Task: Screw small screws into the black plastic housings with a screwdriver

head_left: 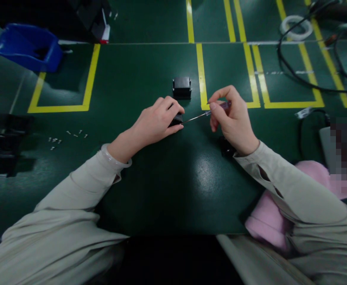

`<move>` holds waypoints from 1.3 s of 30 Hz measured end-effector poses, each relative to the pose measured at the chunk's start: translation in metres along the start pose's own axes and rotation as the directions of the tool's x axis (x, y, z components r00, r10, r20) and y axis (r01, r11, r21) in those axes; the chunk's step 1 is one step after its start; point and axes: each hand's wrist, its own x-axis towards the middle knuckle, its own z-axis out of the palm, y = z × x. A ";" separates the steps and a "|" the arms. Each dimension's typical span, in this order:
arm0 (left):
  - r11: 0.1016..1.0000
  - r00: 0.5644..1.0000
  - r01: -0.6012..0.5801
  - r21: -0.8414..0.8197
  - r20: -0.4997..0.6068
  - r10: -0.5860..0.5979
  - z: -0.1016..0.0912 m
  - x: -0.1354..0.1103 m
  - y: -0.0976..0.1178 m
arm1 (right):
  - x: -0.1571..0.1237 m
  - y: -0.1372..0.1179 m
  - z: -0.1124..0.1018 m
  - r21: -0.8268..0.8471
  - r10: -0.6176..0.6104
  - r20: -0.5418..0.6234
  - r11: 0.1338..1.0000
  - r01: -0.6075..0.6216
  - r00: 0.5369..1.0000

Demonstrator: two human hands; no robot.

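Left hand [158, 122] clamps a small black plastic block [177, 119] steady for the thin purple-handled metal screwdriver [209, 113] pinched in right hand [234, 120].

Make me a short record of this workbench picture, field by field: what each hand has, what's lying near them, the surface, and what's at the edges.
left hand: grips a small black part on the table
right hand: holds a screwdriver, tip at the part
nearby: black box just beyond the hands; loose screws to the left
surface: green table with yellow lines
edges: blue bin far left; black cables far right
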 end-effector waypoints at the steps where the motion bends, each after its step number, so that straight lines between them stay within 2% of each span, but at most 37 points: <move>1: 1.000 1.000 -0.002 0.002 0.000 0.002 0.000 0.000 0.000 | 0.000 0.000 0.000 0.005 -0.005 -0.002 1.000 0.005 1.000; 20: 1.000 1.000 -0.006 -0.007 -0.007 0.006 0.002 0.000 -0.001 | 0.001 0.002 -0.001 -0.014 -0.024 0.019 1.000 0.024 1.000; 39: 1.000 1.000 -0.001 0.017 0.001 0.001 0.001 0.000 0.000 | 0.001 0.002 0.000 0.044 -0.032 0.014 0.999 0.032 0.999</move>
